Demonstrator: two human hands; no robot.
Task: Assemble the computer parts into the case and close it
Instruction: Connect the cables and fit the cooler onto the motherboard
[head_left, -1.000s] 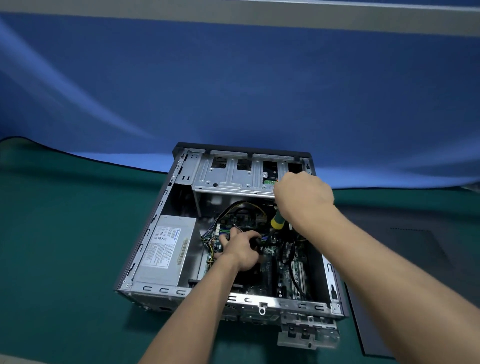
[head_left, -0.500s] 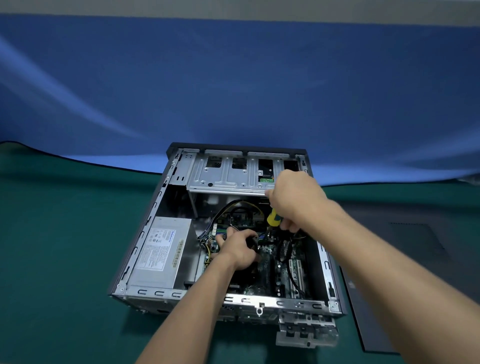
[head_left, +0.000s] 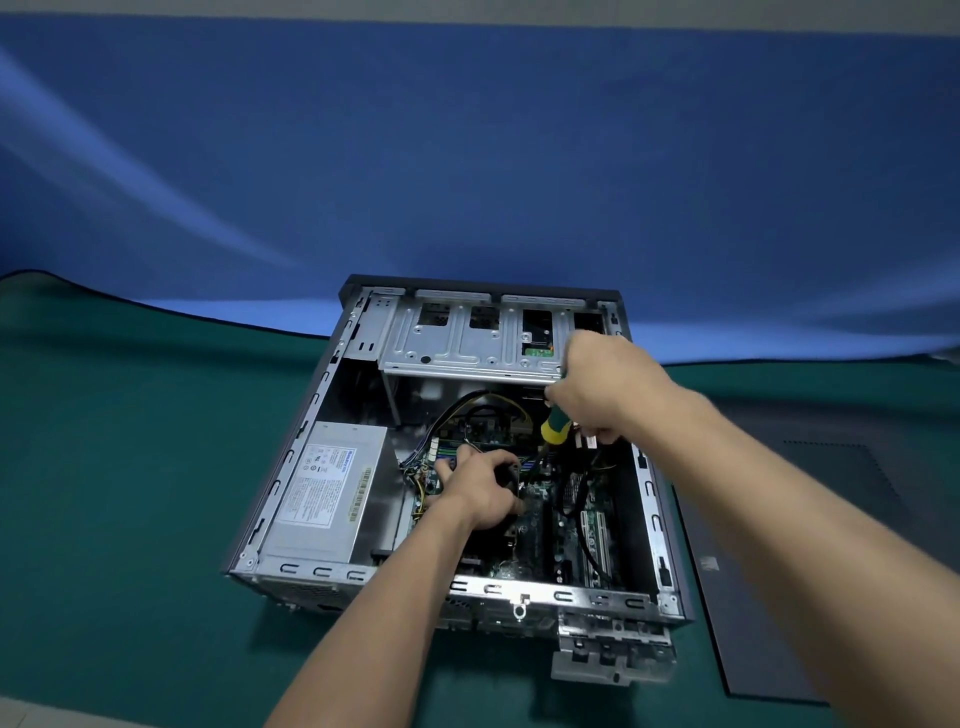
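Computer case (head_left: 291, 467) lies open on green mat (head_left: 104, 467), side panel (head_left: 831, 571) beside it.
Right hand (head_left: 608, 389) grips screwdriver (head_left: 556, 428); left hand (head_left: 483, 493) clasps a dark part on the board (head_left: 540, 540).

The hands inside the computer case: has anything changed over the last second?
Very little. The right hand keeps gripping the yellow-and-green screwdriver, tip down over the motherboard; any shift relative to the case is too small to separate from the camera's own movement. The left hand stays curled round a dark part. Nothing was picked up or released; the power supply hasn't moved.
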